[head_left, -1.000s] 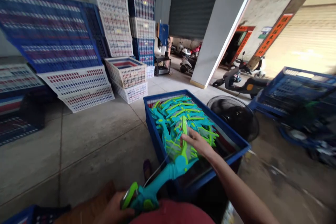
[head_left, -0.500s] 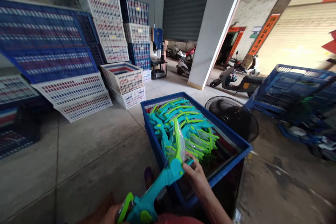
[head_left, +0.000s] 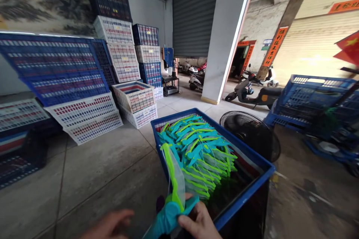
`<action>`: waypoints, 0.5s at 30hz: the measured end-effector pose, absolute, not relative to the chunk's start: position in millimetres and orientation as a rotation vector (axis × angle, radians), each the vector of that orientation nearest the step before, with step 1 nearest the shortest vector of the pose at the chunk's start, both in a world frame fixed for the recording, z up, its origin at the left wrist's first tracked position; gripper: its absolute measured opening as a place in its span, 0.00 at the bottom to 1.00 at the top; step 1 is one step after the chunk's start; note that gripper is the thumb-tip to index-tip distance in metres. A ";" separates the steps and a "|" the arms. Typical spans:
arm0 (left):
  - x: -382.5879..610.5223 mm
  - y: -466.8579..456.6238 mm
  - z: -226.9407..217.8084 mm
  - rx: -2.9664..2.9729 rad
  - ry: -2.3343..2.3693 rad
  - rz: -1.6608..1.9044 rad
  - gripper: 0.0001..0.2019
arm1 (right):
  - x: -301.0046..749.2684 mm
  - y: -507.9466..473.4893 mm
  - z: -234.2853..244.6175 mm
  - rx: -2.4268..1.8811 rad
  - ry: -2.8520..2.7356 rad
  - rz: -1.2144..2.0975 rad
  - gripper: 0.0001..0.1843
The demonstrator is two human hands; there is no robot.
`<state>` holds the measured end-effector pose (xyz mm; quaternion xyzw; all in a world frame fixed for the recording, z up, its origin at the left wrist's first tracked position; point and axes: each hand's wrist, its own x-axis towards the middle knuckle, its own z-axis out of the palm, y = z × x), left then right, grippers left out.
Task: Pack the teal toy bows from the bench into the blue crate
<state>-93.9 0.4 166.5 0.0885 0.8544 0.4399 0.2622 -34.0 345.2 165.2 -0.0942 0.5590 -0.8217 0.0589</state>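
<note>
My right hand (head_left: 200, 220) is closed around a teal-and-green plastic piece (head_left: 175, 190), its thumb and fingers pinching the teal joint. From that joint a lime-green arm with clear sheeting along one side points up and away; the teal lower end runs out of the bottom of the picture. My left hand (head_left: 112, 226), a little blurred, is left of the piece and apart from it, fingers loosely stretched out. Beyond both hands, a blue crate (head_left: 238, 201) with a striped lining holds a pile of similar teal-and-green pieces (head_left: 199, 145), laid overlapping in rows.
A black fan (head_left: 249, 130) stands against the crate's right side. Stacked blue and white crates (head_left: 84, 115) line the left wall. Behind are a pillar (head_left: 221, 37), a rolled shutter (head_left: 195, 15) and parked scooters (head_left: 252, 93). More blue crates (head_left: 311, 97) stand at the right.
My left hand has let go of the lower end of the plastic piece and moved off it. My right hand has brought the piece lower and nearer. The view has tipped upward.
</note>
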 end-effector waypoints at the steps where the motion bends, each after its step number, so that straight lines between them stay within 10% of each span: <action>1: -99.3 6.8 188.6 0.244 2.474 1.298 0.31 | -33.5 344.5 166.1 -0.302 1.701 -2.480 0.27; 5: -103.7 59.8 277.0 0.803 3.067 1.590 0.35 | -34.6 343.8 170.5 -0.322 1.754 -2.442 0.28; 11: -124.0 143.5 337.5 1.971 2.974 0.367 0.31 | -36.7 343.4 163.8 -0.560 1.986 -2.353 0.29; 15: -159.0 142.0 310.0 1.832 3.035 0.220 0.28 | -35.2 357.3 145.2 -0.470 2.345 -2.434 0.23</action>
